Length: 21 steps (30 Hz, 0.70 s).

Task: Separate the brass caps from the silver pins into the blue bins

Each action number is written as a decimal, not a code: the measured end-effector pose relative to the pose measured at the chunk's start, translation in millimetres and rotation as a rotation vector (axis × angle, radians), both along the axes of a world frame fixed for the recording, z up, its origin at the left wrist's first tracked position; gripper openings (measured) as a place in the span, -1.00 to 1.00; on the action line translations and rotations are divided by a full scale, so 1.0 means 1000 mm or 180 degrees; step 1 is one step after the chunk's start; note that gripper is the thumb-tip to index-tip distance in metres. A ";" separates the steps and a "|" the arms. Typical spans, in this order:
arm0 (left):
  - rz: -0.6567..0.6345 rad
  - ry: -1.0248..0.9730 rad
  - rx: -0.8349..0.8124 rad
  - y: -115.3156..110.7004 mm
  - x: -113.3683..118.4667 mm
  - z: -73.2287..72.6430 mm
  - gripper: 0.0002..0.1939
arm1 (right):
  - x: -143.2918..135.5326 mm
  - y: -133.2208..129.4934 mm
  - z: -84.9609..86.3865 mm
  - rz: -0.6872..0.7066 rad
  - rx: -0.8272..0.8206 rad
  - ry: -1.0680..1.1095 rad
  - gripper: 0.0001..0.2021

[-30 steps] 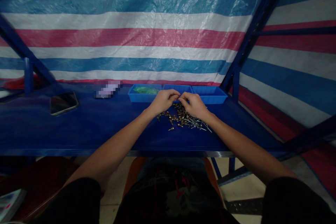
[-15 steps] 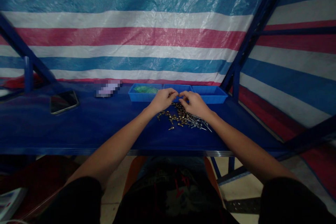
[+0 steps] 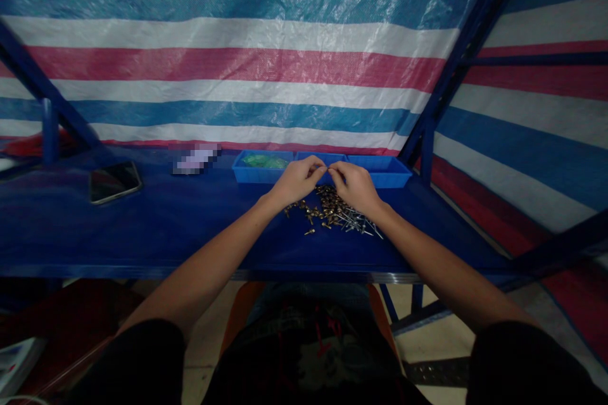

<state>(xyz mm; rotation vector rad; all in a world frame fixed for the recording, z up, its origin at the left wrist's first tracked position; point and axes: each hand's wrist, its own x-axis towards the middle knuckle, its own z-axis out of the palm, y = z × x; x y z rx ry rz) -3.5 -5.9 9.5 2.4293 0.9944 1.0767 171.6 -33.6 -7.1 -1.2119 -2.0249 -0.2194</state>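
Note:
My left hand (image 3: pixel 298 178) and my right hand (image 3: pixel 352 183) meet fingertip to fingertip above a pile of small brass-coloured fittings (image 3: pixel 329 202). The fingers of both are pinched together; whatever they hold between the tips is too small to make out. Silver rivet-like pins (image 3: pixel 358 221) lie at the pile's right side, below my right hand. Just behind my hands stands a blue three-compartment tray (image 3: pixel 256 176), with a green plastic bag (image 3: pixel 263 161) in its left compartment. My fingers partly hide the middle compartment.
A phone (image 3: pixel 115 182) lies on the blue table (image 3: pixel 199 228) at the left, and a blurred pinkish item (image 3: pixel 196 159) lies beyond it. Blue metal posts (image 3: pixel 426 145) stand at both sides, with striped sheeting (image 3: pixel 237 66) behind the table.
My fingertips have come closer together, so the gap between my two hands has narrowed. The pile and tray look the same.

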 end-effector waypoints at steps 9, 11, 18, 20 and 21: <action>-0.0132 -0.0342 -0.0166 0.001 0.000 0.002 -0.84 | -0.002 -0.003 0.001 0.0190 -0.0070 0.0397 -0.83; -0.0122 -0.0311 -0.0257 0.000 -0.001 0.005 -0.77 | -0.002 -0.005 0.002 0.0220 0.0000 0.0431 -0.84; -0.0255 -0.0080 -0.0311 0.001 0.001 0.001 -0.69 | -0.002 0.005 0.007 -0.0327 0.0206 0.0573 -0.75; -0.0424 0.0363 -0.0302 0.002 0.001 -0.005 -0.75 | 0.002 0.016 0.007 -0.0737 0.0242 0.0618 -0.72; -0.0557 0.0658 -0.0321 0.002 0.001 -0.008 -0.79 | 0.006 0.022 0.007 -0.0885 0.0221 0.0579 -0.71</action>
